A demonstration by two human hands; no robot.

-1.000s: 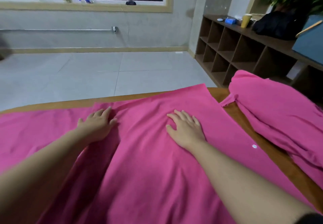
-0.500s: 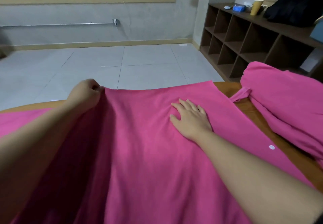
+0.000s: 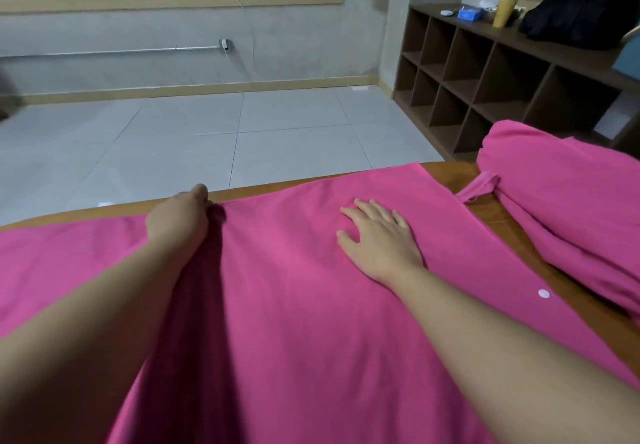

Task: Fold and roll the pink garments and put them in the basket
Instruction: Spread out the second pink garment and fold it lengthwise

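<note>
Your left hand (image 3: 178,220) gripped, seemingly, the fold of the pink garment (image 3: 294,305) spread on the table (image 3: 485,203); your right hand (image 3: 379,239) pressed flat, fingers straight. You needed to keep that anchor firm.

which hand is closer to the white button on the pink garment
Right. The right hand lies flat on the pink garment, up-left of the white button; the left hand grips the fabric far to the left.

- The left hand (image 3: 180,225) grips a fold of the pink garment (image 3: 294,305) near the table (image 3: 450,170) edge.
- The right hand (image 3: 379,239) lies flat on it.
- Another pink pile (image 3: 568,208) sits right.
</note>
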